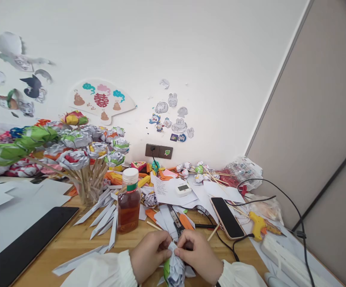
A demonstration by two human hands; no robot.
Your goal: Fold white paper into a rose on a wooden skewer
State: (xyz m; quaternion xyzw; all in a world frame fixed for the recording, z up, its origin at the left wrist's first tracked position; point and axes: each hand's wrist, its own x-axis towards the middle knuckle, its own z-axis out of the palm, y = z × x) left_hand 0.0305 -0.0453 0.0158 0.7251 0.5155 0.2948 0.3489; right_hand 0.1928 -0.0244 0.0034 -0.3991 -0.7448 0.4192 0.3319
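Nearer the viewer than the bottle (129,213) and to its right, the left hand (151,253) and right hand (200,255) pinch a paper flower (177,272), fingers nearly closed. Folded strips (92,208) crowd the bottle's left; a phone (227,218) and glue gun (258,226) lie farther right.

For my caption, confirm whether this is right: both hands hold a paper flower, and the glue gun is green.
The colour is wrong: the head view shows the glue gun is yellow. The left hand and right hand hold a paper flower.
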